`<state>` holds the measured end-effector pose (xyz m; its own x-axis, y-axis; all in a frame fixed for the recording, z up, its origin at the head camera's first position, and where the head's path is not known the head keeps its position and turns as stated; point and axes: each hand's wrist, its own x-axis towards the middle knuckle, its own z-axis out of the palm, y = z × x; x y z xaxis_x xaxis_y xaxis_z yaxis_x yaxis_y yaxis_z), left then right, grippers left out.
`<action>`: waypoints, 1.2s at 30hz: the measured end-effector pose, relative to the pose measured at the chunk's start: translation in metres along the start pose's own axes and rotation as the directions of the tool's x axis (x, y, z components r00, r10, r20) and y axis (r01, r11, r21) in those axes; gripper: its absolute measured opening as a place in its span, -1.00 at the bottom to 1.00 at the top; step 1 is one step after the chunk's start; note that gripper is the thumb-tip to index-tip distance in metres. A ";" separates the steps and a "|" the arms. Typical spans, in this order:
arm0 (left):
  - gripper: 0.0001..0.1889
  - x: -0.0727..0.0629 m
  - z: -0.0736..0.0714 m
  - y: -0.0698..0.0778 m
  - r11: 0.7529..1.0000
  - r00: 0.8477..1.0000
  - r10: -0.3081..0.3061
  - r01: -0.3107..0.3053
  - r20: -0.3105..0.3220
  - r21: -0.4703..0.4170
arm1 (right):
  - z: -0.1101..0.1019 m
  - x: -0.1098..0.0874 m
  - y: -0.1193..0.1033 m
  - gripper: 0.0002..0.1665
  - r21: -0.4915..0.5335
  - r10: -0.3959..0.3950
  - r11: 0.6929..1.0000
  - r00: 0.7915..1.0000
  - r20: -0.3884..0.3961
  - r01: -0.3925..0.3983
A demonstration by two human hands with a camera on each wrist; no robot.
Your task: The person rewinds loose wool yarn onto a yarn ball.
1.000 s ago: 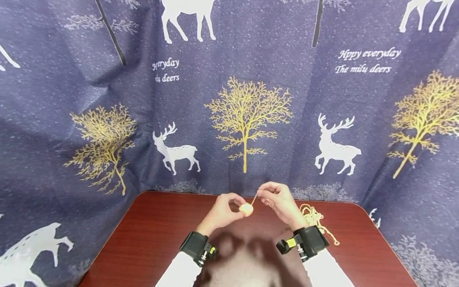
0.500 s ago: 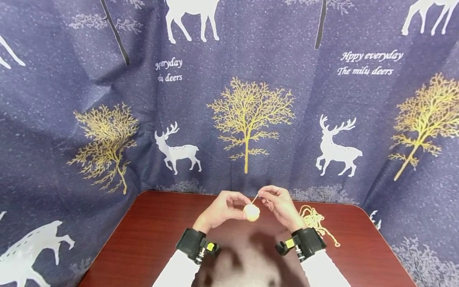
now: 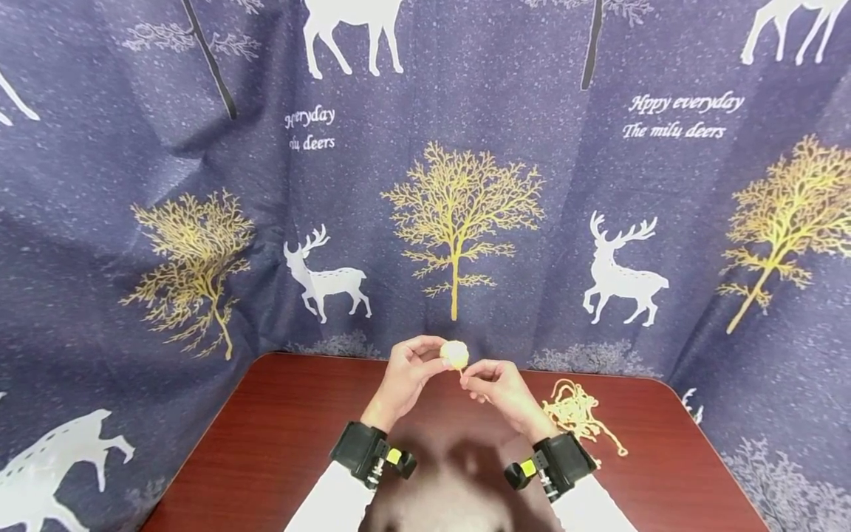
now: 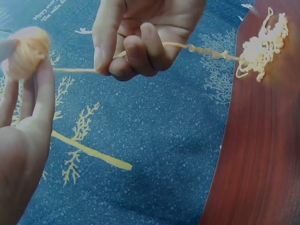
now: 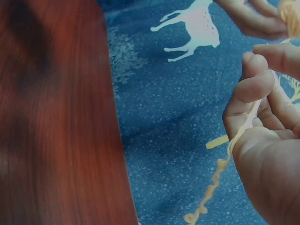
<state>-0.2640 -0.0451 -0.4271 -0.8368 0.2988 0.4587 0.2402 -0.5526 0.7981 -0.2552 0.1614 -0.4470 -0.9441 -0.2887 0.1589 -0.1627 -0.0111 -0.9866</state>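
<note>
Between thumb and fingers, my left hand holds a small pale-yellow yarn ball above the far part of the table. My right hand sits just right of it and pinches the yarn strand, which runs taut from the ball in the left wrist view. Past the fingers of the right hand, the strand crosses the palm and trails off kinked and curly. It leads to a loose tangled heap of yarn on the table, partly behind the right wrist in the head view.
The red-brown wooden table has rounded far corners. Right behind its far edge hangs a dark blue curtain printed with deer and trees. Both wrists wear black camera straps.
The ball first shifted right and towards me, then rose back up and left in my left hand. My right hand has moved lower and left, from above the ball to below it.
</note>
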 end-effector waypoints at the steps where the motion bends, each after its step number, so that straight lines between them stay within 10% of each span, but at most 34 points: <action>1: -0.66 0.000 0.000 0.000 1.000 1.000 -0.001 0.001 -0.026 0.007 | 0.000 -0.001 -0.001 -0.76 -0.022 -0.009 1.000 1.000 0.007 0.009; 10: -0.61 0.002 0.000 -0.002 0.983 0.981 -0.034 0.067 -0.191 0.168 | 0.001 -0.004 -0.004 -0.79 -0.130 -0.069 0.989 0.997 0.040 0.073; 19: -0.68 0.001 0.000 -0.004 0.988 0.972 -0.123 0.138 -0.201 0.065 | 0.001 -0.007 -0.008 -0.80 -0.146 -0.067 0.987 0.997 0.035 0.072; 30: -0.75 0.000 0.004 -0.009 0.995 0.975 -0.078 0.089 -0.209 0.042 | 0.001 -0.008 -0.007 -0.78 -0.155 -0.064 0.986 0.998 0.015 0.065; 36: -0.60 0.000 0.005 -0.008 0.971 0.973 -0.011 0.065 -0.230 0.231 | 0.001 -0.009 -0.007 -0.80 -0.172 -0.075 0.982 0.997 0.008 0.075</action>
<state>-0.2633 -0.0368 -0.4321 -0.9300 0.1179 0.3481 0.2922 -0.3372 0.8949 -0.2455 0.1633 -0.4413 -0.9270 -0.2947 0.2319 -0.2799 0.1323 -0.9509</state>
